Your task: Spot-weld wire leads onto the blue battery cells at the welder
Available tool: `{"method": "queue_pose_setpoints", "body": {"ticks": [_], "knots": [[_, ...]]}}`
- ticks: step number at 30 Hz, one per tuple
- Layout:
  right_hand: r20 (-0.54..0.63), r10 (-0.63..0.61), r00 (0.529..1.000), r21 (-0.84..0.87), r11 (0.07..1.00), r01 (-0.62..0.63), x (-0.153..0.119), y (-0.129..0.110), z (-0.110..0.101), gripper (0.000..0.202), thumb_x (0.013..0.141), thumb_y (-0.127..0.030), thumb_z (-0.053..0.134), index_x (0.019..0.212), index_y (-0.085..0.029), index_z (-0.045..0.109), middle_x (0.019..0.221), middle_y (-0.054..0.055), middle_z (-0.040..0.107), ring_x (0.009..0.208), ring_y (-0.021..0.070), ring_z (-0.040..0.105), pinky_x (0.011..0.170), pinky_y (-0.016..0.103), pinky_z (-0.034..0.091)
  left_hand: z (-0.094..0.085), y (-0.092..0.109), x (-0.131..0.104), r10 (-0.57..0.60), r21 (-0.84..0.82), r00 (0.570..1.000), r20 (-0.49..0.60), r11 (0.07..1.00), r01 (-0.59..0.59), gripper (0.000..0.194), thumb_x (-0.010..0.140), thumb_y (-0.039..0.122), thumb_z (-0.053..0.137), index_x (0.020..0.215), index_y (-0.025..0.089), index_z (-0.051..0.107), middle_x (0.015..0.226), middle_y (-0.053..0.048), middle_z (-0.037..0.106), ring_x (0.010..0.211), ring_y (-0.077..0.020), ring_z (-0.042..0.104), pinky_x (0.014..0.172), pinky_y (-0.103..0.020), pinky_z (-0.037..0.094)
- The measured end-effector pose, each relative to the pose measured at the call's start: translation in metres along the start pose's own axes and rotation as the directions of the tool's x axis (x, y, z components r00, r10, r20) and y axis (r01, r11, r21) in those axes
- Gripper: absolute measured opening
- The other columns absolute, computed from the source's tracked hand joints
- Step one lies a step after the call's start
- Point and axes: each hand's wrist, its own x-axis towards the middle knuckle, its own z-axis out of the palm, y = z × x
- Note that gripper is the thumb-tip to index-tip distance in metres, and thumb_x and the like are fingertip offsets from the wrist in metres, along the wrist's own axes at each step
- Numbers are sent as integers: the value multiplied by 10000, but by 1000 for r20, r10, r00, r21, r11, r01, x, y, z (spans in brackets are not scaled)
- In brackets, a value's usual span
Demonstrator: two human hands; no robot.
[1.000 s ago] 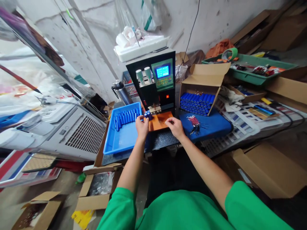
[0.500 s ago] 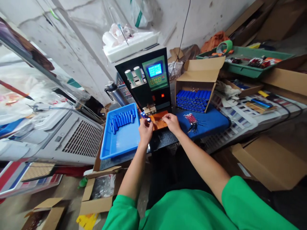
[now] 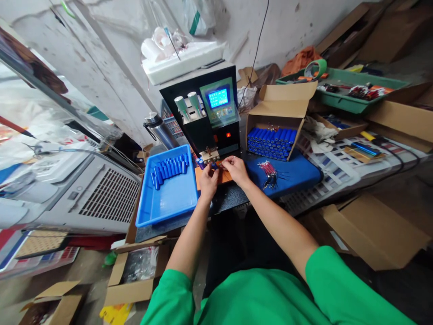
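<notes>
My left hand point(image 3: 208, 181) is closed round a blue battery cell point(image 3: 214, 165), held just under the electrode head point(image 3: 210, 155) of a black spot welder point(image 3: 194, 135). My right hand point(image 3: 236, 169) pinches a thin wire close to the cell; its tip is too small to make out clearly. Both hands are over an orange plate point(image 3: 226, 177) at the welder's foot. Left of them, a blue tray point(image 3: 162, 219) holds a row of blue battery cells point(image 3: 169, 169). On the right lies a bundle of red and black wires point(image 3: 269, 174).
A cardboard box point(image 3: 282, 107) stacked with blue cells point(image 3: 272, 142) stands right of the welder on a blue surface point(image 3: 299, 174). Behind the tray is a steel flask point(image 3: 164, 131). A green tray point(image 3: 358, 103) with wires sits at back right. Open cartons point(image 3: 130, 293) lie on the floor.
My left hand has carried the cell forward, under the welder's electrodes. My right hand has moved left and forward with the wire, closer to the cell.
</notes>
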Motion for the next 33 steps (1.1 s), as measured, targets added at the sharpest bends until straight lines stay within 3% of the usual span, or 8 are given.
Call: {"method": "queue_pose_setpoints", "body": {"ticks": [7,33], "knots": [[27,-46,999,-55,997,47,11,7,15,127,764,-315,630,736,-194,653,751,44,721,749,211,687,696,300,536,1,-3,0,33,40,999,-27,999,-32,244,880,279,608,1086,183,696,844,-20,679,681,-128,551,695,-255,459],[20,-52,998,-163,985,55,6,1,15,113,793,-290,609,733,-197,630,750,39,712,738,210,670,695,294,491,3,0,-1,11,44,999,-35,999,-9,244,880,255,613,1100,189,694,777,-10,630,656,-131,529,629,-253,407]]}}
